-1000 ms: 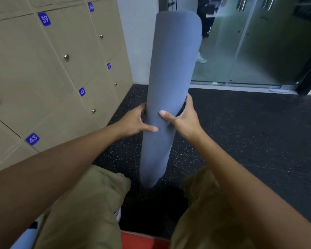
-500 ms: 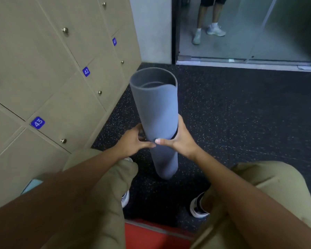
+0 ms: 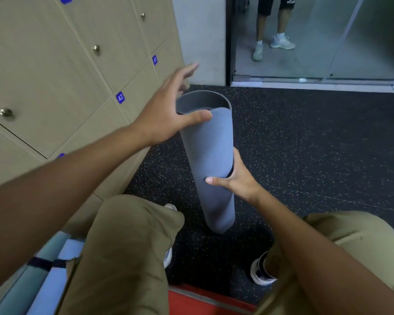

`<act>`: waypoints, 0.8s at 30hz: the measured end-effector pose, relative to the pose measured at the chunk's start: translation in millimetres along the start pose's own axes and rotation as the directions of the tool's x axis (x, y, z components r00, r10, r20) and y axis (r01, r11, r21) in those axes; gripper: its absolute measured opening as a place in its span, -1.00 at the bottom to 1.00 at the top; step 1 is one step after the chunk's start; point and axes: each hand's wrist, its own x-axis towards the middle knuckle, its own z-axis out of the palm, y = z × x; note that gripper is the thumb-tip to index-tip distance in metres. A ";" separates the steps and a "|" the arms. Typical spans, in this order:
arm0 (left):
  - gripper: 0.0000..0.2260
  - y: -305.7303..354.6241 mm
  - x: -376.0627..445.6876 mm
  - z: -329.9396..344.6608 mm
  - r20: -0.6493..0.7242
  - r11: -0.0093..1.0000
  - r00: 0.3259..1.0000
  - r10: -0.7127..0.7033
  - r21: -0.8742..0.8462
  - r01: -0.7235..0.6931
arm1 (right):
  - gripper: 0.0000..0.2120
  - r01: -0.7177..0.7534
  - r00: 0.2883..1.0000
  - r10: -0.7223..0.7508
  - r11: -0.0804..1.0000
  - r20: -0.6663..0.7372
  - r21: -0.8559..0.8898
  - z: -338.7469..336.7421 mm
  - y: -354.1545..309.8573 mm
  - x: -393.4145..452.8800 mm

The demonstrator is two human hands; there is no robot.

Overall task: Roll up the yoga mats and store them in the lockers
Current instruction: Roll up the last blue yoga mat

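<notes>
A rolled grey-blue yoga mat (image 3: 210,153) stands nearly upright on its lower end on the dark speckled floor, its open top end facing me. My right hand (image 3: 233,179) grips the roll around its middle, thumb across the front. My left hand (image 3: 168,110) is at the top of the roll with fingers spread and straight, and its thumb lies on the top rim. Beige lockers (image 3: 55,76) with round knobs and blue number tags 41 and 42 line the left side, doors shut.
Light-blue mats with a dark strap (image 3: 46,269) lie at the lower left beside my knee. A red mat edge (image 3: 198,303) shows at the bottom. Glass doors (image 3: 316,42) stand ahead, with another person's legs (image 3: 271,30) behind them.
My left hand has let go of the roll's middle and risen to its top rim, fingers spread. The right hand keeps its grip. The view has tipped further down.
</notes>
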 end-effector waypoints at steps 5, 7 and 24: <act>-0.19 23.5 43.0 -9.5 0.437 0.924 0.899 0.004 0.342 -0.170 | 0.09 0.005 1.000 -0.005 1.000 0.021 -0.001 1.9 0.3 1.2; -0.23 19.8 46.9 -2.0 0.512 0.912 0.858 -0.040 0.369 -0.178 | 0.10 0.001 1.000 -0.002 1.000 0.014 0.008 1.0 1.1 1.5; -0.21 -25.2 6.3 73.9 0.405 0.881 0.902 -0.147 0.469 -0.067 | 0.17 -0.087 0.996 0.085 0.981 -0.016 -0.176 8.4 47.4 -6.1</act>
